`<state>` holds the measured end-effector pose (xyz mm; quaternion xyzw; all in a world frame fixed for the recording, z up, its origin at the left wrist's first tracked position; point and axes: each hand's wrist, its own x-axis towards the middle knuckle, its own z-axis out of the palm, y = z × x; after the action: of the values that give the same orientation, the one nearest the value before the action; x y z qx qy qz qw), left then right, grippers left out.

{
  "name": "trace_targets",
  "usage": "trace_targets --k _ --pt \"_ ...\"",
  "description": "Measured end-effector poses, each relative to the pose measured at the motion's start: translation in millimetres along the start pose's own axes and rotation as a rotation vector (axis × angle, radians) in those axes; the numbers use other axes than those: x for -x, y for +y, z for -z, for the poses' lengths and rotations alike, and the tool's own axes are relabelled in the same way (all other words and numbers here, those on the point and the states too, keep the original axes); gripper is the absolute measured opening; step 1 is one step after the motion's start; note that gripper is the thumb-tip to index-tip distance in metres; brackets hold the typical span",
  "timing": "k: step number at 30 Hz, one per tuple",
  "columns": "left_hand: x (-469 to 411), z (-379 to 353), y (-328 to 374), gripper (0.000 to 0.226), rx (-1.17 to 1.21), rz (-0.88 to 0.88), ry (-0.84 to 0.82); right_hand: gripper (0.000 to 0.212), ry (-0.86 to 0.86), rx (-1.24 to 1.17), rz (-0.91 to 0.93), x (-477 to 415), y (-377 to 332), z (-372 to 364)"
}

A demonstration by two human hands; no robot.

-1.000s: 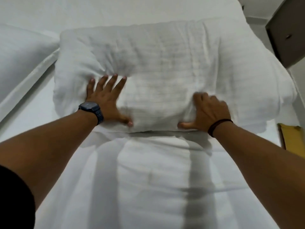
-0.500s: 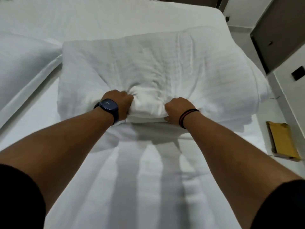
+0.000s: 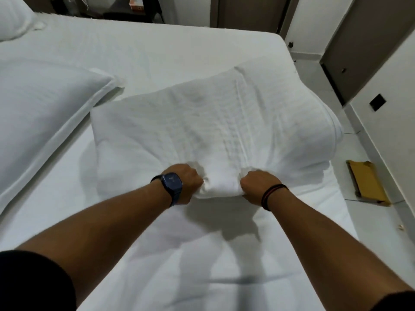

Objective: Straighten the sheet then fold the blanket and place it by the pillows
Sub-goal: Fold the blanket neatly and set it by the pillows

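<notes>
**Both fists on the blanket's near edge**

I have the left hand (image 3: 190,184) and the right hand (image 3: 254,187) each clenched on a bunch of the blanket's near edge. They are knuckles up and close together, with a roll of cloth between them. The blanket (image 3: 213,131) lies folded just ahead of the hands and spreads well past them on both sides. The pillow (image 3: 45,108) sits off to the left of the left hand, its corner near the blanket's far left corner. The sheet (image 3: 179,265) runs under my forearms with a few shallow creases.

My worries from here:
- **Narrow grip:** If I lift or pull, both ends are likely to sag and the fold could fall open.
- **Layers:** I cannot tell how many layers the fists hold. If it is only the top ones, the rest would stay behind.
- **Right end:** Beyond the right hand the blanket bulges at the bed's edge, so a careless swing could tip it to the floor.
- **Dragging:** Pulling the bundle towards the pillow instead of lifting it would probably rumple the sheet.
</notes>
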<state>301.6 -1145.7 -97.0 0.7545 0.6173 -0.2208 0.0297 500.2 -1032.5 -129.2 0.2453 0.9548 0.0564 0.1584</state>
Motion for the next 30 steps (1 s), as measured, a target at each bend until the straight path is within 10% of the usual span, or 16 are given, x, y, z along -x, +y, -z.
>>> trace_targets --k 13,21,25,30 --pt "158.6 19.1 176.8 0.022 0.235 -0.263 -0.254 0.030 -0.354 -0.040 0.381 184.8 -56.4 2.8" --pt "81.6 35.4 64.7 0.062 0.420 0.080 0.125 0.060 0.449 -0.302 -0.284 135.1 -27.2 3.9" --pt "18.1 13.2 -27.5 0.090 0.637 0.319 0.241 0.075 0.388 -0.445 -0.768 89.2 -35.7 -29.5" --pt "-35.7 -34.0 -80.4 0.126 0.841 0.380 0.111 0.072 0.502 -0.401 -0.912 74.7 -43.2 -74.0"
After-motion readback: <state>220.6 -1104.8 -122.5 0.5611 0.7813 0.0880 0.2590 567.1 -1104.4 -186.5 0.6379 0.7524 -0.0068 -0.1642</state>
